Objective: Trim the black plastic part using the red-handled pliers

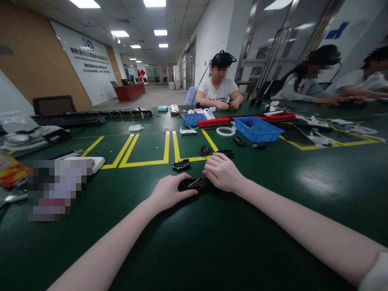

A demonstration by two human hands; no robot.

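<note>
Both hands meet on the black plastic part [191,184]: left hand [168,193] grips its near end, right hand [222,172] pinches the far end, long axis running left-right on the surface [212,242].

Both hands [197,184] grip a black plastic part [191,184] on the green table [212,242].

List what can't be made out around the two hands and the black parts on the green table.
- Head view: the black part between the left hand and right hand is half covered by fingers; its shape is unclear.
- The small black pieces on the yellow tape lines are too small to identify.
- A mosaic blur hides whatever lies at the left.
- The contents of the blue tray are hidden by its wall.
</note>
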